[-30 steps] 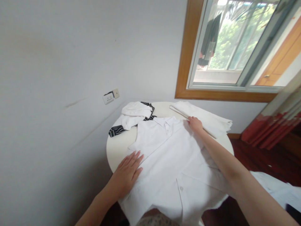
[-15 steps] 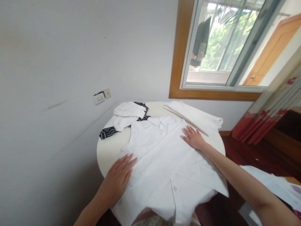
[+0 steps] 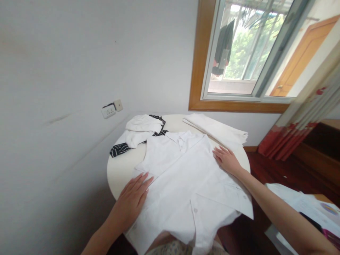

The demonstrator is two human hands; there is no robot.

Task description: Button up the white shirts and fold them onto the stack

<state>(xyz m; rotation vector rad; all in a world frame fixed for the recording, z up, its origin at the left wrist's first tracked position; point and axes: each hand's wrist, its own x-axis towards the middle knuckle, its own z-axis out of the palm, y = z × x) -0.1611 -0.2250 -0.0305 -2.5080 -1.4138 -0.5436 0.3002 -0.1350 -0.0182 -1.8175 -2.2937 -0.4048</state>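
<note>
A white collared shirt (image 3: 183, 170) lies spread on a round white table (image 3: 119, 173), one side folded diagonally across it and its lower part hanging over the near edge. My left hand (image 3: 135, 193) rests flat on the shirt's left side, fingers extended. At the shirt's upper right edge, my right hand (image 3: 227, 160) lies palm down with its fingers stretched out. A sleeve with a buttoned cuff (image 3: 243, 202) reaches past the table's right edge. Neither hand grips the cloth.
Behind the shirt sit a folded white cloth (image 3: 216, 129) and, to the left, a white garment (image 3: 143, 127) over a black-and-white patterned one (image 3: 120, 149). A wall socket (image 3: 108, 111) is at left. More clothing (image 3: 300, 203) lies at lower right, below a curtain (image 3: 289, 134).
My right hand has slid outward to the right, from the shirt's upper surface to its edge. My left hand stays on the left side. The view has shifted slightly.
</note>
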